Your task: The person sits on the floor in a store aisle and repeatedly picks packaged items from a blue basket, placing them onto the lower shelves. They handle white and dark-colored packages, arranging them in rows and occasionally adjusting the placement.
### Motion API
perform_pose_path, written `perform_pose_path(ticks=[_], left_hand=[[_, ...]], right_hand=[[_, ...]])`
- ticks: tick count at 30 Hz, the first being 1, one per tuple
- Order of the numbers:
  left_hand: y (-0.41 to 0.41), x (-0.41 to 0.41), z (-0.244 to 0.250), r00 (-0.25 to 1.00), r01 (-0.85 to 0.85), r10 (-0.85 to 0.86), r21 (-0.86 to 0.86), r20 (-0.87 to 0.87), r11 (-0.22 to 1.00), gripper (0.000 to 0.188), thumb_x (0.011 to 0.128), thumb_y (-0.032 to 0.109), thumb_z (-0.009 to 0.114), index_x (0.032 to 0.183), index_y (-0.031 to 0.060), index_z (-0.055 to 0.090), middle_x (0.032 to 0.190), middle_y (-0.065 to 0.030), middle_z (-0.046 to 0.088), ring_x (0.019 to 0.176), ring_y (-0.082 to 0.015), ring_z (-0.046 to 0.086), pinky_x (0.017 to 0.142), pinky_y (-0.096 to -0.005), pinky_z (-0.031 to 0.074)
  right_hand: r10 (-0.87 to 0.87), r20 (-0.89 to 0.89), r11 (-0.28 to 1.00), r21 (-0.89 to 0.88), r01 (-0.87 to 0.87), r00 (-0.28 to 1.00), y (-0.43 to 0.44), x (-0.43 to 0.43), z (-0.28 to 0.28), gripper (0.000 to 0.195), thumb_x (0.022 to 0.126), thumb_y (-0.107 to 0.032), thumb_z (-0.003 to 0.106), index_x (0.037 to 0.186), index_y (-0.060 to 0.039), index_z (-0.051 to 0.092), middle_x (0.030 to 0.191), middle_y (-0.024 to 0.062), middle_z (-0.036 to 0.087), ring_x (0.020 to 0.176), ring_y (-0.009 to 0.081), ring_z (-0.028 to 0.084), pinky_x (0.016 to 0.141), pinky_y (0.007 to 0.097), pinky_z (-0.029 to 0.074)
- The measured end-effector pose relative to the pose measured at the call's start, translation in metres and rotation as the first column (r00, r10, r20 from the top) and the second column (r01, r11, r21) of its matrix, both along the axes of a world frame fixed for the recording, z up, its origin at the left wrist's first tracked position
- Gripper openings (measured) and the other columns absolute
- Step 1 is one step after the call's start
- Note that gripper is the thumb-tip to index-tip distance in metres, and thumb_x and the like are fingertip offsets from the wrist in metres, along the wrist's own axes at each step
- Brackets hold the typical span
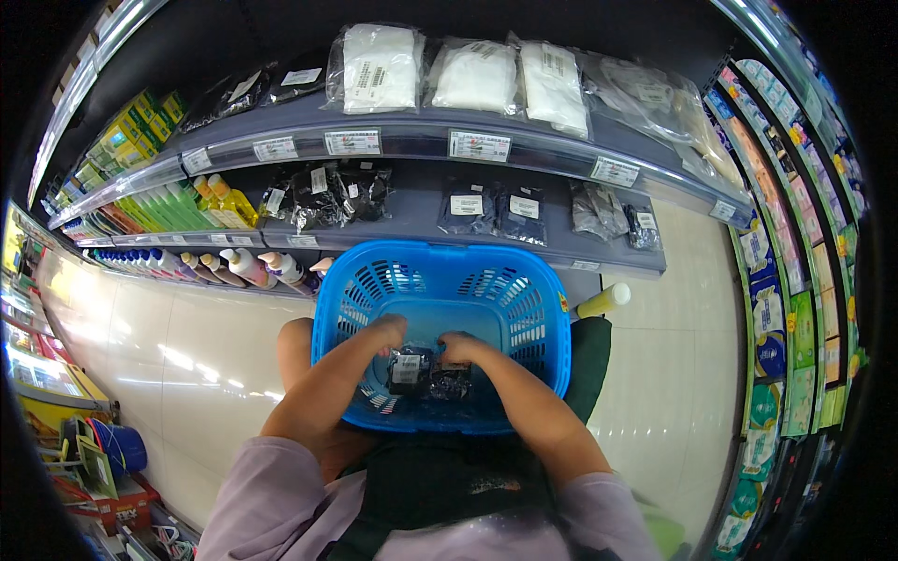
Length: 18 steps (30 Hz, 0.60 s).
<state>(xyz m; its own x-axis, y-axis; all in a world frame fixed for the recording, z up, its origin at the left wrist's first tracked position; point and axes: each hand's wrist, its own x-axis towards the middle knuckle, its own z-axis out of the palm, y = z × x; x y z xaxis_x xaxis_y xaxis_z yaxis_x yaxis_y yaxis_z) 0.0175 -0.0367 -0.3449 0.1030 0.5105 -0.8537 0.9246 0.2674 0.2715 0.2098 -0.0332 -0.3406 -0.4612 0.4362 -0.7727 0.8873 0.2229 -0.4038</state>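
Observation:
A blue plastic basket (442, 253) with slotted walls stands in front of me, between my knees. Both my hands reach down inside it. At its near end lie a dark plastic-wrapped packet with a white label (407, 369) and, beside it on the right, a second dark clear-wrapped packet (450, 384). My left hand (390, 333) is bent down at the upper left corner of the labelled packet; its fingertips are partly hidden, so its grip is unclear. The fingers of my right hand (461, 347) are curled at the top edge of the second packet.
A shelf (414, 133) ahead carries bagged white garments (379, 70); dark packets (523, 210) lie on the lower shelf (421, 210). Bottles (245, 266) line the lower left. A yellow-green cylinder (603, 300) is right of the basket. Packaged goods (768, 315) fill the right-hand shelving.

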Motion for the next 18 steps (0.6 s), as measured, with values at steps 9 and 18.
perform_pose_path(ticks=[9,18], left_hand=[[0.008,-0.015,0.068,0.837,-0.115,0.183,-0.161,0.516,0.98,0.016,0.082,0.01,0.06,0.096,0.0037,0.058,0.096,-0.0089,0.058,0.084,-0.0188,0.059,0.067,-0.0345,0.056],[0.034,-0.047,0.138,0.4,-0.568,0.469,-0.19,0.787,0.801,0.014,0.089,0.015,0.054,0.1,0.0075,0.051,0.093,-0.0019,0.055,0.081,-0.0161,0.059,0.067,-0.0336,0.053]], right_hand=[[-0.303,-0.218,0.92,-0.321,0.225,0.928,0.011,0.018,0.027,0.06,0.076,-0.026,0.071,0.128,-0.0068,0.046,0.101,0.0098,0.062,0.081,0.0215,0.061,0.064,0.0339,0.053],[-0.707,-0.422,0.702,-0.517,0.491,0.567,0.033,0.01,0.08,0.022,0.081,-0.019,0.067,0.098,-0.0066,0.062,0.085,0.002,0.062,0.067,0.0092,0.058,0.049,0.0205,0.042]])
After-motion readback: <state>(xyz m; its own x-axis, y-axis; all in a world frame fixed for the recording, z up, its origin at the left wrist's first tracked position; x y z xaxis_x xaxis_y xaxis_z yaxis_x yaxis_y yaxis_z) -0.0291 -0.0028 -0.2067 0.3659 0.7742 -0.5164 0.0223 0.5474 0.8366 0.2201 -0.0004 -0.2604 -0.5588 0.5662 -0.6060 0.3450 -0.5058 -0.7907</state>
